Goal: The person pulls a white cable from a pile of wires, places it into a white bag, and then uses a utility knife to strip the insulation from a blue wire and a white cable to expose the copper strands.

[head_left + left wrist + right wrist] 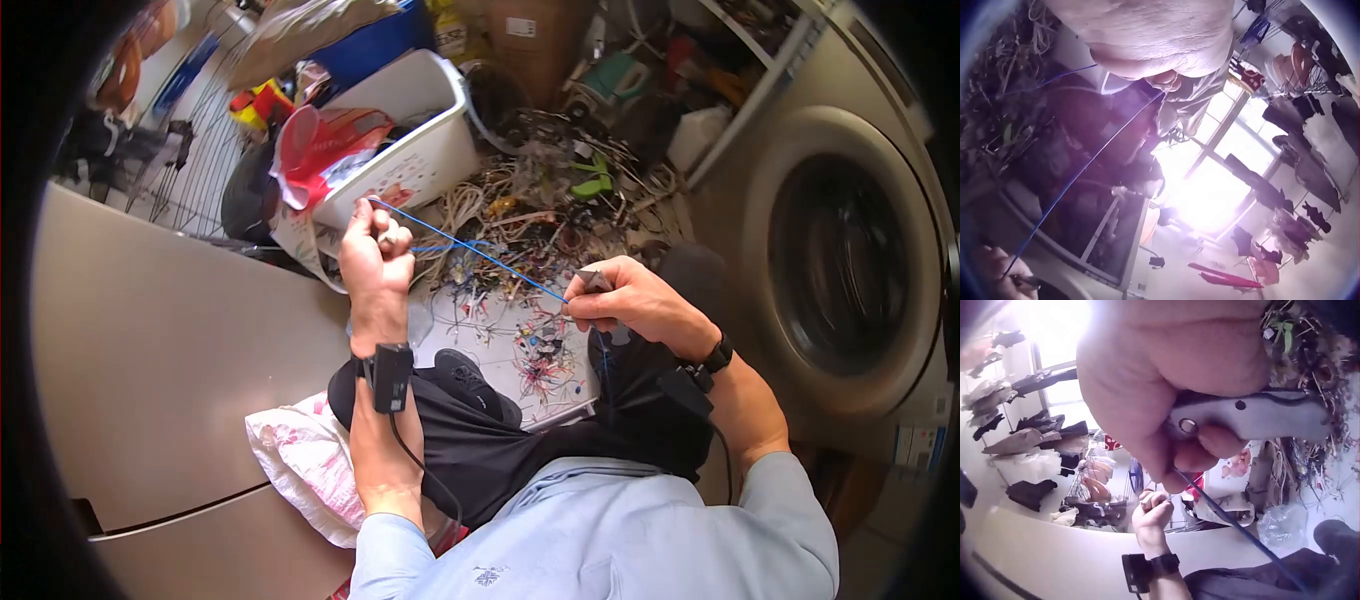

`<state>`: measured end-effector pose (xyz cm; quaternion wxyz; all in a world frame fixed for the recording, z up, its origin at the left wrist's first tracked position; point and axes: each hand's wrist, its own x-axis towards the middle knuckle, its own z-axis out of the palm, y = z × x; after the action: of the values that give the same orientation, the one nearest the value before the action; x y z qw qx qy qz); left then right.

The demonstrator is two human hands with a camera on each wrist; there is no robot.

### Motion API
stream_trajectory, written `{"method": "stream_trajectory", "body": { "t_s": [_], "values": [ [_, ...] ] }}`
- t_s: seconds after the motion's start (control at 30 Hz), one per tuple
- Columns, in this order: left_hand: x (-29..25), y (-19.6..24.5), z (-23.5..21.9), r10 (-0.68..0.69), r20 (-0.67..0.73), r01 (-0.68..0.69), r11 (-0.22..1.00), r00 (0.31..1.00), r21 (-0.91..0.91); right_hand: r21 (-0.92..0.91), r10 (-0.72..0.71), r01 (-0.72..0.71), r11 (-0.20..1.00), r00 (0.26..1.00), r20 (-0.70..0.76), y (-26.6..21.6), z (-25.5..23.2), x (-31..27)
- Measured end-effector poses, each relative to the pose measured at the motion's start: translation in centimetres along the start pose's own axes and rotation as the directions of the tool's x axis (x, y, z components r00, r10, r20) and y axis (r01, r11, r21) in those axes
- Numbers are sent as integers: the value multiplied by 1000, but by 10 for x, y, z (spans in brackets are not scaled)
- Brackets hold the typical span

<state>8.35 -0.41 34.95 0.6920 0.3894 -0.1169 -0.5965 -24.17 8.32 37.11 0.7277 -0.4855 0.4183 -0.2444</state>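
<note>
A thin blue wire [470,247] runs taut between the two hands. My left hand [378,262], raised near the white bin, pinches its upper end with curled fingers; a loose blue length also hangs behind that hand. My right hand [622,297], lower and to the right, pinches the wire and grips a grey metal tool [1260,415] in the palm. In the right wrist view the wire [1229,517] passes under the fingertips and on past them. The left wrist view shows the wire [1079,175] stretching down to the right hand [1007,278].
A heap of tangled cables [540,215] lies on the floor behind the hands, with small wire scraps [545,365] nearer the feet. A white bin [430,140] stands at the back, a washing machine [850,250] on the right, a metallic panel [170,350] on the left.
</note>
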Motion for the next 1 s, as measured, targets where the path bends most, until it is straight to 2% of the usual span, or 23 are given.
{"method": "stream_trajectory", "body": {
  "t_s": [0.03, 0.17, 0.27, 0.3, 0.37, 0.43, 0.57, 0.63, 0.7, 0.77, 0.83, 0.9, 1.0],
  "values": [
    [11, 8, -9, 45, -43, -46, 999, 998, -9, -29, 14, -13, 1000, 1000, 19, -2, 1, 11],
    [36, 23, -30, 49, -46, -50, 999, 998, -10, -13, 42, -41, 999, 996, 79, -12, 1, 52],
    [39, 8, -45, -126, 52, 122, 990, 991, 63, -70, 4, 2, 998, 997, 82, -15, -1, 89],
    [37, 5, -44, -207, 103, 196, 975, 973, 107, -76, 11, -4, 997, 996, 89, -19, 1, 99],
    [25, -13, -32, -223, 165, 172, 945, 961, 278, -136, 14, -6, 991, 998, 55, -32, 6, 117],
    [19, -22, -21, -303, 221, 202, 901, 927, 385, -94, 26, -22, 995, 999, 42, -32, 6, 133],
    [10, -35, 1, -351, 188, 178, 785, 917, 593, -30, 45, -43, 999, 997, 64, -18, 4, 155],
    [11, -43, 3, -366, 171, 190, 764, 915, 617, -49, 70, -66, 997, 993, 95, -16, 2, 161],
    [15, -49, -1, -352, 205, 144, 750, 913, 646, -22, 63, -61, 998, 994, 85, -4, 1, 168],
    [16, -54, 0, -321, 187, 137, 763, 928, 632, 78, 61, -63, 995, 998, 28, 1, -1, 173],
    [18, -58, -1, -187, 85, 104, 806, 979, 582, 31, 105, -106, 994, 994, 42, -2, -9, 176],
    [25, -53, -4, -165, 68, 98, 818, 984, 567, 18, 143, -145, 989, 986, 84, 2, -15, 178],
    [34, -52, -16, -142, 32, 116, 899, 989, 422, 43, 147, -152, 987, 983, 113, 6, -18, 176]
  ]
}}
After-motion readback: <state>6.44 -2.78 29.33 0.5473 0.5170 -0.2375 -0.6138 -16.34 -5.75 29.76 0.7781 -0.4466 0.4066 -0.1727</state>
